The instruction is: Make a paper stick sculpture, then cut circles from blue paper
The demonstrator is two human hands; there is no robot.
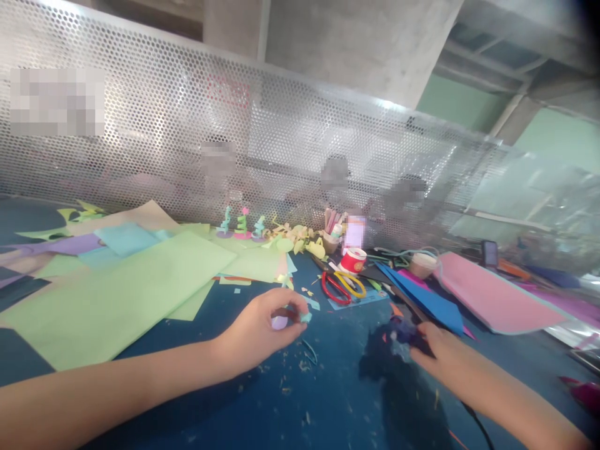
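Paper-craft session looks somewhere in the middle, I'd say. Three little finished paper figures (242, 224) already stand in a row at about 12 o'clock from the left hand (260, 331), up by the perforated metal screen (281, 137), so some pieces are done. The left hand's fingers are curled in and pinching a small lilac paper bit (280, 322) with a tiny teal scrap (306, 317) at the fingertips, just above the blue counter (328, 400). The right hand (443, 356), at 3 o'clock from the left, is closed around a dark tool (403, 334), too blurry to name, with a cord trailing off. Big green sheets (112, 294) at 10 o'clock are mostly uncut, and red and yellow scissors (344, 286) lie at 1 o'clock, so plenty seems left.
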